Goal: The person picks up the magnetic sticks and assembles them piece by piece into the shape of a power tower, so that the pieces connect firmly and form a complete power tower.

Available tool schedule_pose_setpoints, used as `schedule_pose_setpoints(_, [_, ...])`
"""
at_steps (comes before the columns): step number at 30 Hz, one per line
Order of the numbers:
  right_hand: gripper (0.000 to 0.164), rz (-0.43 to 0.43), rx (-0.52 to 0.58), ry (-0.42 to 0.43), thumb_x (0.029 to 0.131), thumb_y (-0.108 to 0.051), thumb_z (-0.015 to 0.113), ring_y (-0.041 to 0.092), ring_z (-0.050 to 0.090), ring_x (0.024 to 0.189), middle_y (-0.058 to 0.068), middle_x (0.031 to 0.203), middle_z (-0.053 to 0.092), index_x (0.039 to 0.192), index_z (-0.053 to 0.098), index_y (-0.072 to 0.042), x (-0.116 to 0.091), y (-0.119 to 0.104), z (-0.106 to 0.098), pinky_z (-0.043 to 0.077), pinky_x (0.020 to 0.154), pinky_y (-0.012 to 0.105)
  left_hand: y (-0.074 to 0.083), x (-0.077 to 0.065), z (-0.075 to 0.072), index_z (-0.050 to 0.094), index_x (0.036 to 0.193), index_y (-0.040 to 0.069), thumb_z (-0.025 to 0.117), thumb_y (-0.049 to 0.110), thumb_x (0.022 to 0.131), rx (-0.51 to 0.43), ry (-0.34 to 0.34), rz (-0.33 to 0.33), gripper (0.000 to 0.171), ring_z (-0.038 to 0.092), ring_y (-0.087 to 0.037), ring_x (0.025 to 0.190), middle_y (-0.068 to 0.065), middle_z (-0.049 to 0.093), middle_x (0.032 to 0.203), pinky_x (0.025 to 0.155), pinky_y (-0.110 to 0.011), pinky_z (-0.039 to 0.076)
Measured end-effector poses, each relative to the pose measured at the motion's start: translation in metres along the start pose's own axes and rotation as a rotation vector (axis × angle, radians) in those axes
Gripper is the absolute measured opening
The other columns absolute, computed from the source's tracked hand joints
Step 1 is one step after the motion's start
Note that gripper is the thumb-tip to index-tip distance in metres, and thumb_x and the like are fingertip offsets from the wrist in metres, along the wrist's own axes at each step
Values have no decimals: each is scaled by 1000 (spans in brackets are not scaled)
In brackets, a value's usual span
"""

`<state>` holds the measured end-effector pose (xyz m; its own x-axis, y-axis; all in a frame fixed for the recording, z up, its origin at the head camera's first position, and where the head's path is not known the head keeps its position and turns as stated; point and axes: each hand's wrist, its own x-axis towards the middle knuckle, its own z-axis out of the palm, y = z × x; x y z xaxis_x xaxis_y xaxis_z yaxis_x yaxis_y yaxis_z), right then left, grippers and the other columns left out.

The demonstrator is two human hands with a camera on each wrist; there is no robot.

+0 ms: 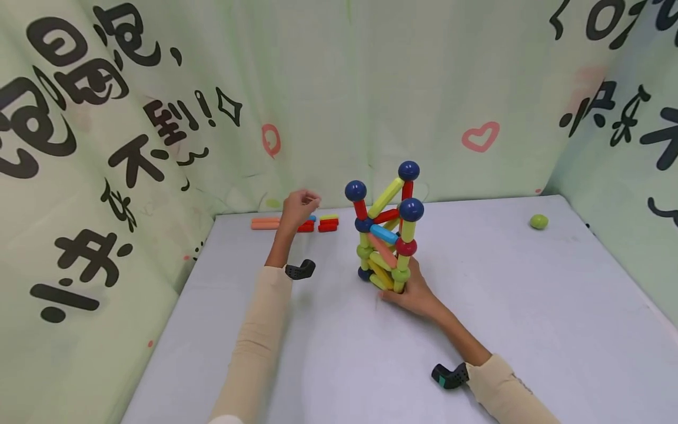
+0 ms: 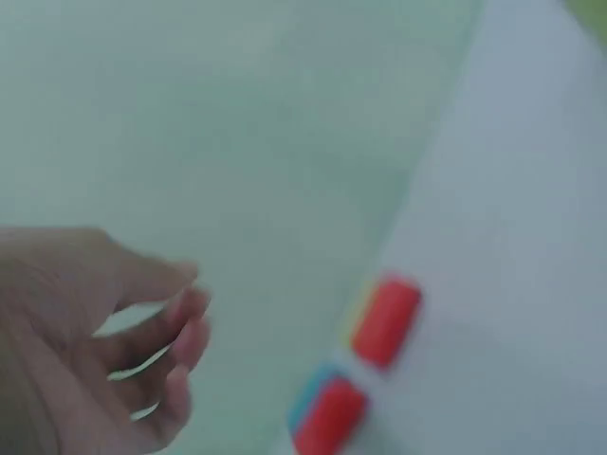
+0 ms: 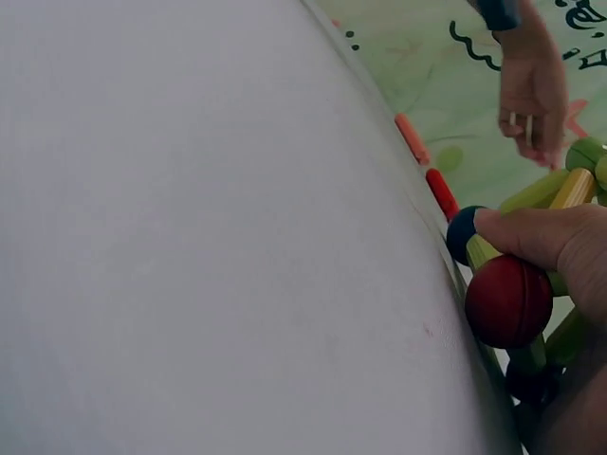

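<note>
A tower of magnetic building sticks and balls (image 1: 385, 234) stands near the middle of the table, topped by three dark blue balls. My right hand (image 1: 415, 294) grips it low down. In the right wrist view the thumb (image 3: 536, 234) lies against a blue ball (image 3: 462, 236), just above a red ball (image 3: 509, 301). My left hand (image 1: 299, 207) hovers by the loose sticks at the back, its fingers loosely bent with nothing between them. Orange sticks (image 1: 265, 224) and short red sticks (image 1: 328, 227) lie there; the left forearm hides part of the row.
A green ball (image 1: 538, 222) lies at the back right of the white table (image 1: 529, 306). Behind the table hangs a pale green curtain (image 1: 328, 100) with black writing and red hearts. A black wrist camera (image 1: 300, 270) sits on the left forearm, another (image 1: 450, 376) on the right.
</note>
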<state>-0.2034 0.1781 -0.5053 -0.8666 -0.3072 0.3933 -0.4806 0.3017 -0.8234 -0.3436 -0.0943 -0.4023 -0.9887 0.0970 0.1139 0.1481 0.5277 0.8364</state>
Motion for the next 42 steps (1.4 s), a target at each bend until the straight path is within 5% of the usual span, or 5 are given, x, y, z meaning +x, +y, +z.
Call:
schedule_pose_setpoints(5, [96, 147, -40, -9, 73, 0, 78, 26, 41, 124, 14, 139, 35, 147, 18, -8, -8, -7, -1, 32, 110, 57, -58, -5, -12, 68, 107, 0, 56, -1, 90, 360, 225, -61, 21, 55, -42, 107, -24, 59, 114, 86, -49, 49])
schedule_pose_setpoints(11, [93, 227, -13, -80, 75, 2, 74, 32, 42, 125, 16, 138, 38, 147, 16, -6, -11, -10, -6, 36, 109, 58, -96, -16, -28, 64, 118, 3, 65, -6, 85, 606, 200, -75, 35, 40, -45, 118, -28, 45, 122, 88, -58, 47])
schedule_pose_setpoints(21, [69, 224, 29, -354, 82, -4, 72, 20, 48, 114, 7, 127, 50, 141, 36, -11, -16, -4, -30, 44, 99, 27, -108, -21, -35, 66, 121, 2, 55, -3, 93, 787, 185, -95, 30, 49, -42, 110, -29, 51, 118, 80, -51, 52])
schedule_pose_setpoints(28, [58, 317, 2, -565, 82, -12, 76, 26, 48, 111, 10, 119, 55, 132, 47, -6, -6, 1, -63, 45, 98, 41, -107, -20, -35, 68, 110, -8, 51, 2, 98, 923, 188, -154, 23, 51, -39, 108, -28, 53, 116, 78, -46, 54])
schedule_pose_setpoints(42, [39, 356, -290, -72, 94, -8, 63, 40, 63, 109, 26, 118, 64, 129, 55, 4, 8, 24, -69, 54, 90, 50, -5, -15, -13, 55, 129, 3, 58, 33, 98, -214, -60, -131, 43, 64, -29, 102, -17, 63, 115, 92, -41, 52])
